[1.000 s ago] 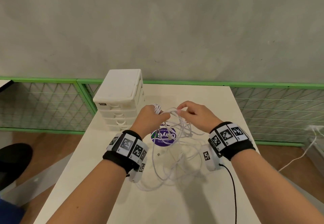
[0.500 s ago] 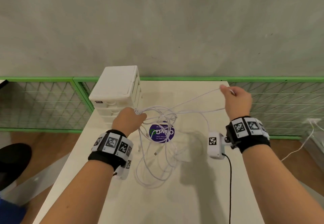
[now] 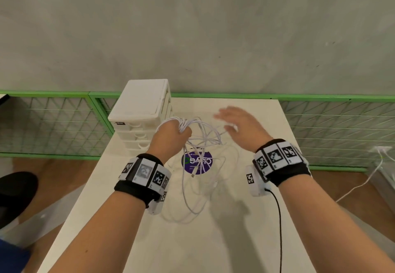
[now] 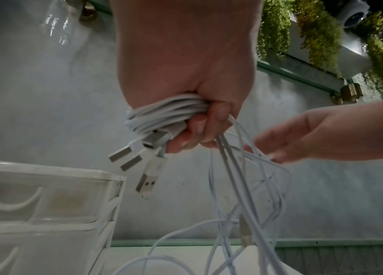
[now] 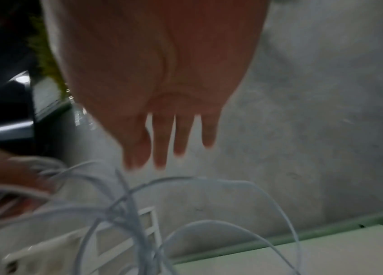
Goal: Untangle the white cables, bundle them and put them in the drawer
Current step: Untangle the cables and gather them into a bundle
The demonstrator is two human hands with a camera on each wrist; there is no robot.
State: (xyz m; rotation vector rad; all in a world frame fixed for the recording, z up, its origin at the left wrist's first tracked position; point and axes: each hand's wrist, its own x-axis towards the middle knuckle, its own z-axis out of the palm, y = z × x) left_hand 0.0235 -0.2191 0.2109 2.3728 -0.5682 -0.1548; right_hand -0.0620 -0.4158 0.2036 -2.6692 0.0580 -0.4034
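My left hand (image 3: 173,134) (image 4: 193,115) grips a coil of white cables (image 3: 198,142) (image 4: 162,113) above the table, close to the white drawer unit (image 3: 143,114) (image 4: 33,204). Three USB plugs (image 4: 134,161) stick out below the fist, and loose strands (image 4: 244,195) (image 5: 186,214) hang in loops down to the table. My right hand (image 3: 239,127) (image 5: 167,134) hovers just right of the tangle, fingers straight and spread, holding nothing. It looks motion-blurred. The drawers appear closed.
A purple round sticker (image 3: 197,162) lies on the white table (image 3: 245,230) under the cables. A green mesh fence (image 3: 331,123) runs behind the table. A black wire (image 3: 279,219) trails from my right wrist. Another white cord (image 3: 367,178) hangs off to the right.
My right hand pulled a strand out to the far right, then let it go and swung back toward the tangle, open. My left hand kept hold of the coil and rose slightly.
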